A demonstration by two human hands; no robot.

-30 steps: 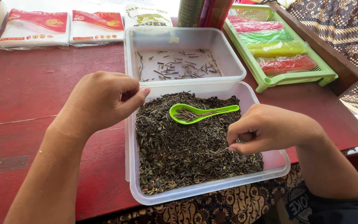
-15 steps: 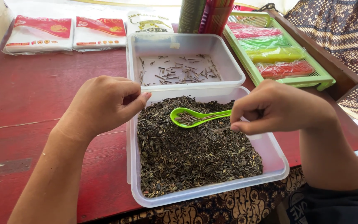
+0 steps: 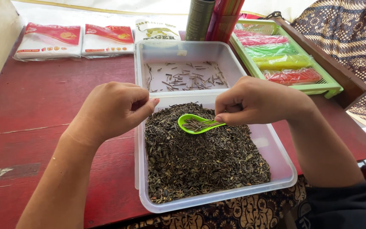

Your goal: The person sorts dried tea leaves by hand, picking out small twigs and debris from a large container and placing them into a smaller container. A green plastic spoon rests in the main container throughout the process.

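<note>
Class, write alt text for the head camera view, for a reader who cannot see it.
A right hand lifts a green spoon of dark twigs over a clear tray of loose dried tea leaves, while the left hand hovers pinched beside it. Behind sits a second tray holding sorted stems, on a red table.

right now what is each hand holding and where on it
Right hand pinches the green spoon by its handle end. Left hand is curled shut; cannot tell if it holds anything.

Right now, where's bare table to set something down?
Free: red table left of the near tub, below the white packets. A thin strip right of the tub, below the green tray. Crowded: back edge, both tubs, left hand, right hand holding the green spoon.
</note>
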